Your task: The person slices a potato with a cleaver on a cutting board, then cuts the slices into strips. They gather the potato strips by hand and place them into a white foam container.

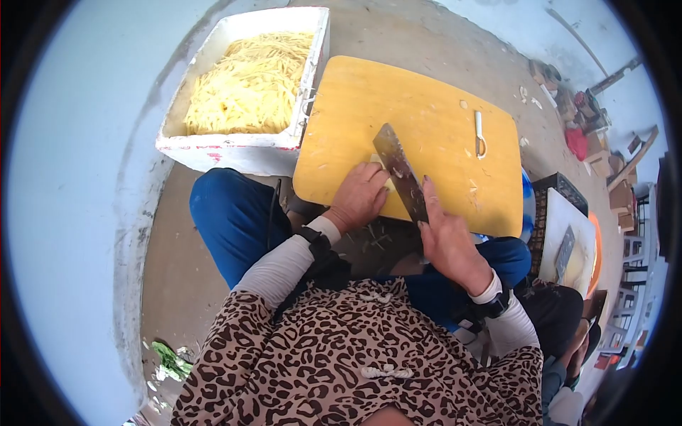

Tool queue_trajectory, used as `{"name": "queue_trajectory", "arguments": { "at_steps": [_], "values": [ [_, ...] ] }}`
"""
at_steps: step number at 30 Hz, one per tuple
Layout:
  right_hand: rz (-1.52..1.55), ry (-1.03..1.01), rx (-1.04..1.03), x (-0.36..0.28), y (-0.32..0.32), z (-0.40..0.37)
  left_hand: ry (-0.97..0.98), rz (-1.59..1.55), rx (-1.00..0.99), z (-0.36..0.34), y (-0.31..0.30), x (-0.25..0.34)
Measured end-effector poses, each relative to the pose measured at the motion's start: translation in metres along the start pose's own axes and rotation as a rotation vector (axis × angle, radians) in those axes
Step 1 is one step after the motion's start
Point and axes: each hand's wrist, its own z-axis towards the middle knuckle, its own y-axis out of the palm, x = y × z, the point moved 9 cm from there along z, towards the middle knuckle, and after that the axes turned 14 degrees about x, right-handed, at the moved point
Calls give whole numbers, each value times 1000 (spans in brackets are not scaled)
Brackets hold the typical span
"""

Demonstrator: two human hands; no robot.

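Observation:
My right hand (pixel 453 245) is closed round the handle of a large kitchen knife (pixel 399 169), one finger laid along the blade. The broad, dark, wet-looking blade has pale bits stuck to it and stands over the yellow board (pixel 419 92). Curled fingers of my left hand (pixel 361 193) press a pale vegetable piece (pixel 388 184) onto the board, right beside the blade. Most of that piece is hidden under the fingers and knife. A white-handled peeler (pixel 479 131) lies on the board's far right part, and small scraps are scattered about.
A white foam box (pixel 227 153) full of thin yellow strips (pixel 249 85) stands left of the board. On the right, a second knife (pixel 565 250) rests on a white board (pixel 561 220) near a dark crate (pixel 565 186). Another person's legs (pixel 554 312) are close by. Green leaves (pixel 170 361) lie on the floor.

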Motion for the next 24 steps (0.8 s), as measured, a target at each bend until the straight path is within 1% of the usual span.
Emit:
{"name": "queue_trajectory", "arguments": {
  "at_steps": [1, 5, 7, 11, 13, 16, 20, 23, 24],
  "values": [
    [-95, -101, 18, -9, -2, 0, -1, -9, 3, 0, 0, 0],
    [-25, -115, 0, -10, 0, 1, 14, -1, -4, 0, -1, 0],
    [-43, -27, -102, -4, 5, 1, 25, 11, -2, 0, 0, 0],
    [-42, -33, -120, -4, 6, 4, 30, 27, -1, 0, 2, -2],
    [-119, -60, -158, -6, 7, 5, 56, 42, 8, 0, 1, -1],
    [-104, -64, -172, -8, 3, 9, 55, 48, 9, 1, 2, -2],
    [-85, -31, -195, -3, 7, 10, 36, 42, 2, 0, 4, -4],
    [-106, -34, -190, -3, 8, 9, 52, 47, 31, 1, 3, -2],
    [-115, -5, -244, -4, 11, 7, 52, 43, 36, 1, 2, -2]
  ]
}}
